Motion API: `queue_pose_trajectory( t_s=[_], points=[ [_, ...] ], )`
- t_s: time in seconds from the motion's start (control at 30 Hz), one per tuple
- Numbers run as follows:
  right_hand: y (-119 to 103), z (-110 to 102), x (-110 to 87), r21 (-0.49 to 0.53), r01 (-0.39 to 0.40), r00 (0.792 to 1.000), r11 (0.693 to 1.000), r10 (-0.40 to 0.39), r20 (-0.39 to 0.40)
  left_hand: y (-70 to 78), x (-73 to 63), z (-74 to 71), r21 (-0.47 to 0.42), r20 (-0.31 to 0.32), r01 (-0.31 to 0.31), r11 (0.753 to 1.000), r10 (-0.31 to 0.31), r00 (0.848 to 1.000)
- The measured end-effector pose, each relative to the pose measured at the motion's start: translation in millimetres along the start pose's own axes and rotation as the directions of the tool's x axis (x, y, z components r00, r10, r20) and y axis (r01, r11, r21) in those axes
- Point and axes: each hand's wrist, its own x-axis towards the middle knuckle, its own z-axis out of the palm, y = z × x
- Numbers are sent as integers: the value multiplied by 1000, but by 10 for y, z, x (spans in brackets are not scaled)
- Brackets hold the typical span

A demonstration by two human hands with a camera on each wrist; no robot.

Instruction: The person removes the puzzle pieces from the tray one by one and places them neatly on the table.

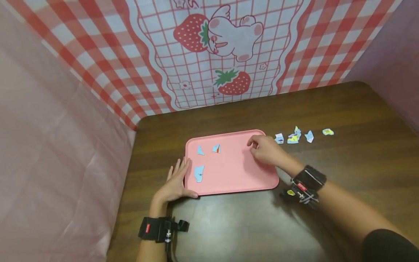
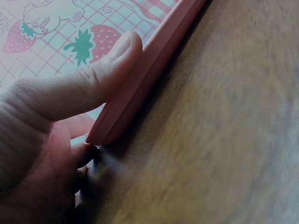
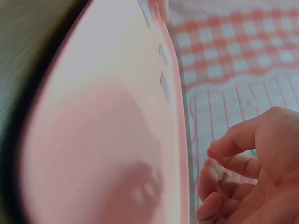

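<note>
A pink tray [image 1: 234, 163] lies on the wooden table, with three light-blue torn-looking paper pieces on its left part: a sliver [image 1: 200, 150], one with a red mark [image 1: 216, 148] and a larger one [image 1: 198, 174]. At the tray's near-left corner my left hand [image 1: 175, 183] holds the edge, thumb [image 2: 119, 56] along the rim and fingers by the left side. Over the tray's right part hovers my right hand [image 1: 266, 150], its shadow falling on the pink surface. Its fingers [image 3: 210, 182] are loosely curled, and no piece shows between them.
Right of the tray lie more pieces: a pink-and-blue one [image 1: 279, 138], a yellow-blue one [image 1: 294, 136], a pale-blue one [image 1: 309, 136] and a yellow one [image 1: 328, 131]. Another yellow piece [image 1: 290, 192] sits near my right wrist. A strawberry-print cloth [image 1: 229, 62] hangs behind the table.
</note>
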Motion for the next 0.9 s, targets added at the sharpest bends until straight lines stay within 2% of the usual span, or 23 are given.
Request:
queue_pose_trajectory(
  t_s=[0.2, 0.5, 0.67, 0.9],
  points=[
    [-337, 163, 202, -66, 60, 994, 996, -54, 94, -2, 4, 3, 3, -2, -1, 1000, 1, 1000],
    [-519, 409, 392, -107, 97, 981, 989, -77, 180, -4, -35, 46, -5, -5, 2, 1000, -2, 1000],
    [-538, 531, 477, -119, 111, 981, 987, -89, 173, -14, -55, 60, 4, -5, -3, 1000, 3, 1000],
    [-529, 651, 584, -155, 71, 986, 985, -45, 162, -20, -6, 8, 17, -8, -28, 999, 28, 1000]
  ],
)
